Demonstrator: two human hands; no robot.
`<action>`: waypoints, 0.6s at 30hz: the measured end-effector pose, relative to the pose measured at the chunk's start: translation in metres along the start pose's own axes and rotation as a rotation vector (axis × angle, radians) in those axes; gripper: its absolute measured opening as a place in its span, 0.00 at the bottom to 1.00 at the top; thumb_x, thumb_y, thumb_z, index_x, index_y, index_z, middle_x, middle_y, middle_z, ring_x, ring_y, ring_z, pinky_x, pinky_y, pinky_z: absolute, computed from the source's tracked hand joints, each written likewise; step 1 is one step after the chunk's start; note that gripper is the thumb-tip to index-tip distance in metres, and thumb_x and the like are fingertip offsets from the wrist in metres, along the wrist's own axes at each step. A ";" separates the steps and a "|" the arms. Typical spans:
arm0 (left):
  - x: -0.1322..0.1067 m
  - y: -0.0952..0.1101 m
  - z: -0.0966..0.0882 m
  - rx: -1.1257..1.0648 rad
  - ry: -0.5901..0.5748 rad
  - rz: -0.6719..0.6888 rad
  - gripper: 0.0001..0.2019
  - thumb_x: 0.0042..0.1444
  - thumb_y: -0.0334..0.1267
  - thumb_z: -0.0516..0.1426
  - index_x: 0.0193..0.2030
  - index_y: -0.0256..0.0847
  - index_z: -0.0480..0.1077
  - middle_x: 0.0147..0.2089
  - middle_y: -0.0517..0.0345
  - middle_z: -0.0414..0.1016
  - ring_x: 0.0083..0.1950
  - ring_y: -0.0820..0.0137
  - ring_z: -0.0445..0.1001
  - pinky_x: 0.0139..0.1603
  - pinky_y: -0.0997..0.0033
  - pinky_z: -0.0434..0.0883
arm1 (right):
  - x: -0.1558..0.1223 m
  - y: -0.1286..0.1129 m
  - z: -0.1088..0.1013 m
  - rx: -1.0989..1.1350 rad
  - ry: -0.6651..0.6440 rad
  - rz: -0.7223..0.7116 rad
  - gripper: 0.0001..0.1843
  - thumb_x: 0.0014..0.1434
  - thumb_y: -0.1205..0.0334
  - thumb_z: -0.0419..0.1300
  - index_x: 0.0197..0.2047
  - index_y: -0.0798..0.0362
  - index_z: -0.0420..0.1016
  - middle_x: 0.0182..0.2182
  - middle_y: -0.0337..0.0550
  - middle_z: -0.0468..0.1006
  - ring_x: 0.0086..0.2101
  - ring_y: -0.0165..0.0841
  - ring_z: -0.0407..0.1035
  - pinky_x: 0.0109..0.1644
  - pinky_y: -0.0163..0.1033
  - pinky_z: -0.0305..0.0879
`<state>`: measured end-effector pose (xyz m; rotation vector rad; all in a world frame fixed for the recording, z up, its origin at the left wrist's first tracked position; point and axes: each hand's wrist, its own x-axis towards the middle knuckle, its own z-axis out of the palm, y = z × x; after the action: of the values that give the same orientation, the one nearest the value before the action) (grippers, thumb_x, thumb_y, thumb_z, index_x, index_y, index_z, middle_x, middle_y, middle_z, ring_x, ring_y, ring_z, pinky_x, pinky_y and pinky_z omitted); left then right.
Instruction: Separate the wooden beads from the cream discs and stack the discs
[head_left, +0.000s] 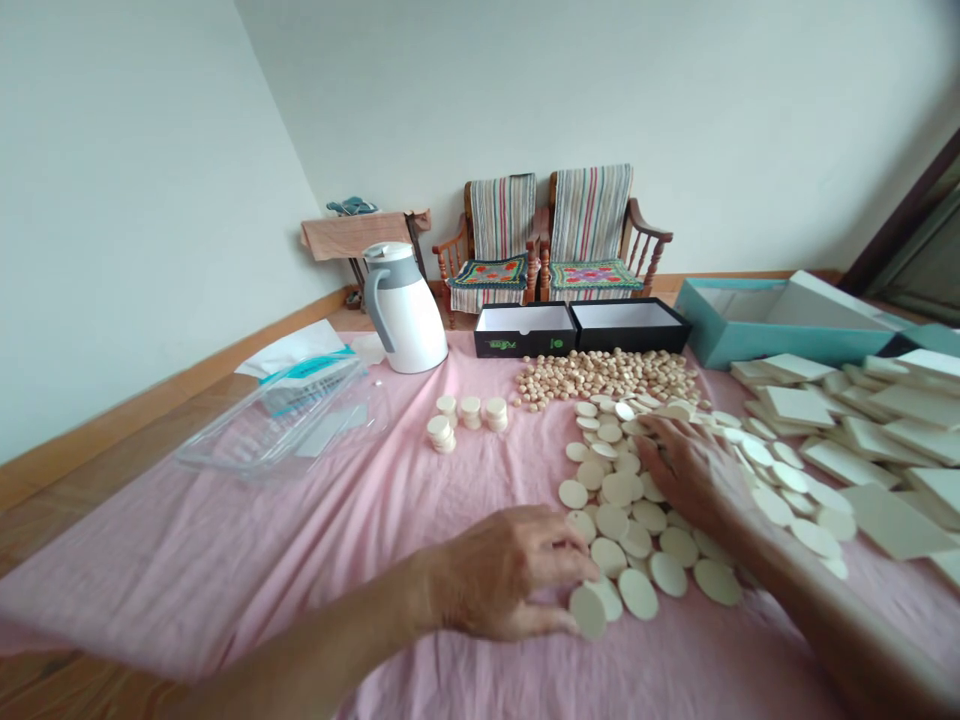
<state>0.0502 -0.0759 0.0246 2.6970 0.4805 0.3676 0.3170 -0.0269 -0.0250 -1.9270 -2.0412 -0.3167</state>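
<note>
Pale round discs (637, 592), thin and flat, lie in a loose heap on the pink cloth in front of me. At the heap's near left edge, my left hand (510, 570) has its thumb and fingers closed at the rim of one tilted disc (587, 611). My right hand (686, 465) lies over the far part of the heap, its fingers stretched out on the discs; some discs are hidden under it. Short stacks of discs (441, 434) stand left of the heap, several in a small group.
Small round wooden pieces (607, 376) are spread behind the discs, before two black boxes (525, 345). Square pale tiles (896, 520) and a teal box (772, 335) are on the right. A white jug (412, 320) and a clear plastic tray (255, 430) stand left on the pink cloth (300, 580).
</note>
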 end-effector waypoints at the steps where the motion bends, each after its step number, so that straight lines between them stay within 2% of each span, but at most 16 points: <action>1: 0.000 0.004 0.004 0.014 -0.022 0.023 0.16 0.58 0.41 0.56 0.52 0.45 0.67 0.51 0.55 0.71 0.49 0.68 0.72 0.54 0.71 0.68 | 0.000 0.000 0.000 0.001 -0.001 0.001 0.21 0.63 0.52 0.44 0.52 0.51 0.68 0.50 0.47 0.74 0.47 0.44 0.66 0.49 0.49 0.58; 6: -0.003 0.007 0.013 0.009 0.013 0.007 0.16 0.58 0.38 0.55 0.54 0.48 0.66 0.49 0.59 0.73 0.48 0.69 0.73 0.53 0.72 0.69 | 0.000 0.001 0.002 0.004 0.016 -0.005 0.20 0.63 0.52 0.44 0.50 0.51 0.69 0.49 0.46 0.74 0.46 0.44 0.67 0.49 0.49 0.58; 8: -0.002 0.005 0.010 -0.017 0.013 -0.069 0.17 0.57 0.37 0.56 0.54 0.52 0.65 0.48 0.59 0.73 0.48 0.69 0.73 0.52 0.71 0.70 | 0.000 0.001 0.003 0.003 0.021 -0.009 0.20 0.63 0.52 0.44 0.50 0.51 0.69 0.49 0.47 0.74 0.46 0.44 0.67 0.48 0.49 0.58; 10: -0.001 -0.002 0.003 -0.033 0.070 -0.198 0.16 0.57 0.35 0.55 0.52 0.52 0.66 0.48 0.59 0.73 0.48 0.69 0.72 0.51 0.71 0.70 | 0.000 0.001 0.003 0.006 0.024 -0.011 0.20 0.63 0.52 0.44 0.50 0.51 0.69 0.49 0.47 0.74 0.46 0.44 0.67 0.47 0.49 0.58; 13: -0.002 -0.023 -0.008 0.042 0.302 -0.421 0.13 0.54 0.30 0.55 0.46 0.44 0.68 0.45 0.55 0.73 0.47 0.67 0.71 0.49 0.68 0.70 | 0.000 0.000 0.002 0.007 0.024 -0.011 0.21 0.63 0.53 0.44 0.51 0.51 0.69 0.49 0.47 0.74 0.45 0.44 0.67 0.48 0.48 0.58; 15: -0.006 -0.042 -0.013 0.183 0.442 -0.526 0.11 0.52 0.28 0.55 0.42 0.41 0.69 0.43 0.53 0.72 0.46 0.65 0.70 0.48 0.66 0.69 | 0.000 0.000 0.001 0.004 0.021 -0.009 0.21 0.63 0.53 0.44 0.51 0.51 0.69 0.48 0.48 0.74 0.46 0.43 0.67 0.48 0.48 0.58; 18: -0.014 -0.068 -0.013 0.321 0.428 -0.596 0.08 0.51 0.26 0.53 0.38 0.40 0.68 0.43 0.53 0.72 0.44 0.66 0.70 0.44 0.68 0.69 | 0.000 -0.001 0.000 0.007 0.024 -0.011 0.20 0.62 0.54 0.45 0.51 0.52 0.69 0.48 0.48 0.75 0.46 0.43 0.67 0.48 0.48 0.57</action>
<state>0.0144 -0.0182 0.0059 2.5823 1.5302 0.7380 0.3164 -0.0265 -0.0252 -1.9001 -2.0354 -0.3334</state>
